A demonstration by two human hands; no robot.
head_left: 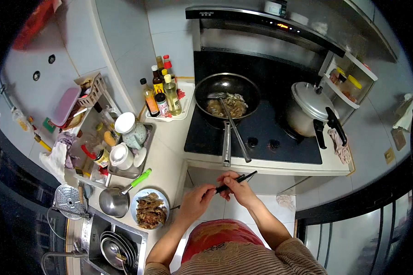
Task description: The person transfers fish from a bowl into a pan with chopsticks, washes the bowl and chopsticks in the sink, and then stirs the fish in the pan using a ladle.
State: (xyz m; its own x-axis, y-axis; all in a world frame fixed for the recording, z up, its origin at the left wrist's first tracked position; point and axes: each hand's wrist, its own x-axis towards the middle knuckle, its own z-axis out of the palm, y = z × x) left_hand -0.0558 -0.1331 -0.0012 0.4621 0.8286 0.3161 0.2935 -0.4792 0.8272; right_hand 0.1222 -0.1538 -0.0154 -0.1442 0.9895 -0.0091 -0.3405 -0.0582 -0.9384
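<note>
In front of my body, below the counter edge, my right hand [237, 190] is closed around a slim black stick-like object [249, 176]. My left hand [200, 200] pinches at its near left end. What exactly it is I cannot make out. Beyond my hands, a black wok [206, 87] sits on the left burner with cooked food [234, 108] in it. A metal spatula [234, 130] rests in the wok, its handle leaning out beside the wok handle [226, 144]. A plate [134, 208] of browned fried pieces [151, 211] stands on the left counter.
A pressure cooker [309, 107] occupies the right burner, its black handles pointing forward. Sauce bottles [173, 98] crowd a white tray left of the stove. A ladle [114, 202] with a green handle, jars [134, 133] and a sink [92, 250] holding pans are at left.
</note>
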